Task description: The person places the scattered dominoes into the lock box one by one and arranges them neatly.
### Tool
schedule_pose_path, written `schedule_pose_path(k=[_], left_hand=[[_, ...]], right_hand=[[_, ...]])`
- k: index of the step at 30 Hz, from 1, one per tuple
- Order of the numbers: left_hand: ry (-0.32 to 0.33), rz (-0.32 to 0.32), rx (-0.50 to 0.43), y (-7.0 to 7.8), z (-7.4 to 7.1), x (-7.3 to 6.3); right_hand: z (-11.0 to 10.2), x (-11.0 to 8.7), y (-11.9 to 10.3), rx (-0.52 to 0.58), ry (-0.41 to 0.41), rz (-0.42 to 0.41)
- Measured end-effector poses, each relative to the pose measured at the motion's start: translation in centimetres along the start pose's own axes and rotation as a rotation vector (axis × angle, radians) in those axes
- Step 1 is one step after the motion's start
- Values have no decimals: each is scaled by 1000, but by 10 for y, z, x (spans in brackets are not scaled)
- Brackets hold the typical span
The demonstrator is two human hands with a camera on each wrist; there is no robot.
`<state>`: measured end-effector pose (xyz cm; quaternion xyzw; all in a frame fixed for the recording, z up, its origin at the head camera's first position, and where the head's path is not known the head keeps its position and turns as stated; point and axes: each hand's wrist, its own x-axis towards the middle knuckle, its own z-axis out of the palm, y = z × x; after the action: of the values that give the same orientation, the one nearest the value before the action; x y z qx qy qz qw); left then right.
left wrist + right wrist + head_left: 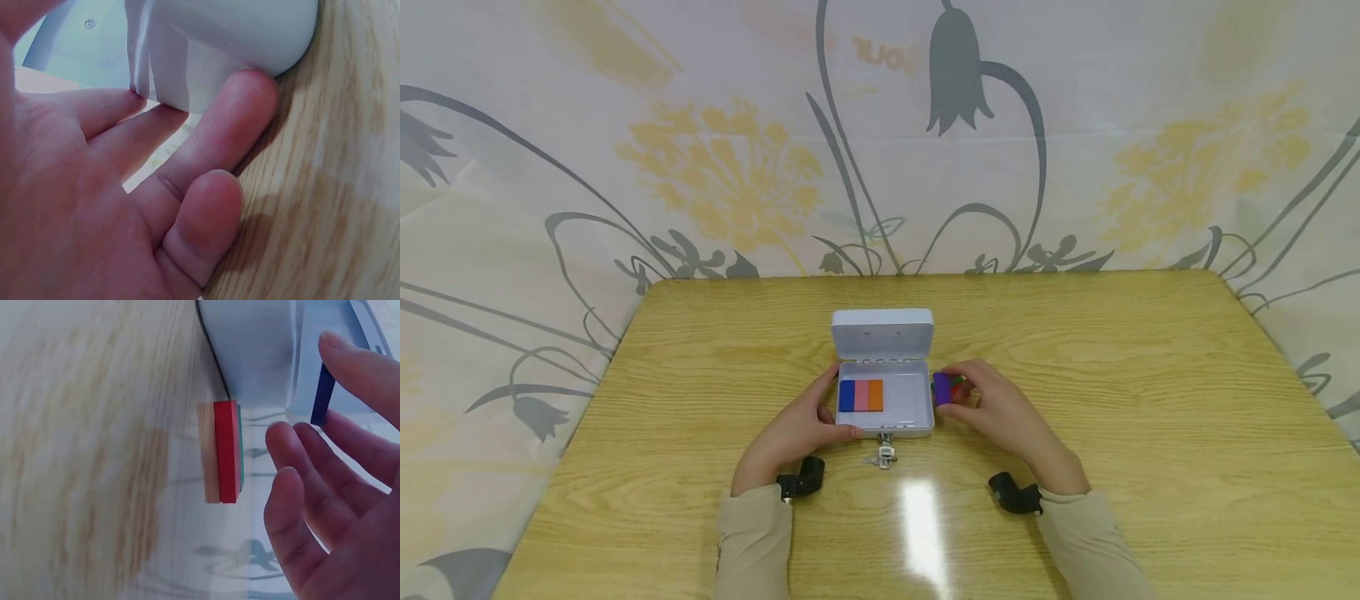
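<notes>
A small white metal cash box point(922, 397) stands with its lid point(883, 335) raised. Inside, a blue block point(847, 396), a pink block point(862, 396) and an orange block point(876, 396) lie side by side at the left. My left hand point(793, 429) holds the box at its left side, thumb on the front edge and fingertips against the wall. Just outside the right wall, my right hand point(1000, 412) pinches a purple block point(942, 389) between thumb and index finger. Beneath that hand lies a stack with a red block point(226, 453), a pale wood-coloured one point(209, 453) and a green one point(241, 450).
Keys point(872, 460) hang at the latch point(886, 452) on the box's front. The wood-grain table point(700, 350) spreads around the box, and a flower-patterned cloth point(880, 167) hangs behind its far edge. Each wrist wears a black camera mount point(1015, 493).
</notes>
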<state>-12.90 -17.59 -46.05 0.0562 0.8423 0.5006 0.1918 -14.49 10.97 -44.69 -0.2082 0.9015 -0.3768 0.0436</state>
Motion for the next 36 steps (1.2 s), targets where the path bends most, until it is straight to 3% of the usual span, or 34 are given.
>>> schedule_pose_path(k=[18,36], left_hand=[[16,-14,22,-2,-1,-1],[1,-2,21,0,-1,0]], right_hand=[[-7,5,-10,-10,-183,64],[-1,27,-37,-29,-181,46]])
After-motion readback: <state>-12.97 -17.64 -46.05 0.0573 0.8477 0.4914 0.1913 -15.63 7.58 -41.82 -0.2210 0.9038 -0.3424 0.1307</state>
